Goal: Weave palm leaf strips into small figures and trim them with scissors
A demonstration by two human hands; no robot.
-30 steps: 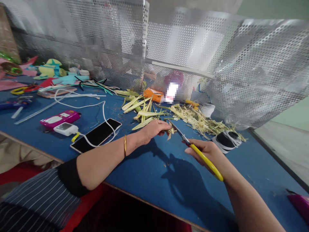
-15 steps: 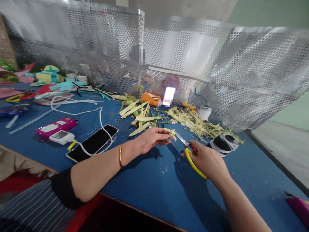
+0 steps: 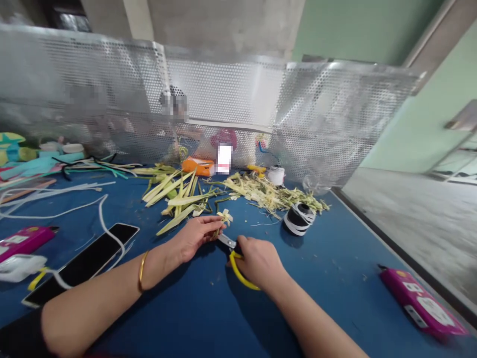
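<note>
My left hand (image 3: pixel 196 236) pinches a small pale flower made of husk strips (image 3: pixel 225 217) between thumb and fingertips, its petals sticking up past them. My right hand (image 3: pixel 261 259) grips scissors (image 3: pixel 242 276) with yellow handles. The scissor blades point left, under the flower and close to the left fingertips; their tips are hidden behind those fingers. Just beyond the left hand lie long, pale green corn husk leaves (image 3: pixel 186 200). A heap of shredded husk (image 3: pixel 268 193) spreads farther back to the right.
A spool wound with white cord (image 3: pixel 299 219) stands right of the hands. Magenta packs lie at the right (image 3: pixel 421 303) and left (image 3: pixel 26 241). A dark phone (image 3: pixel 87 258) with a white cable is near my left arm. Perforated sheeting (image 3: pixel 223 89) screens the back; an orange pack (image 3: pixel 198 166) lies before it.
My view has turned to the right, so the table things sit farther left. The scissor blades have gone from beside the flower's petals to below them, close against the left fingers.
</note>
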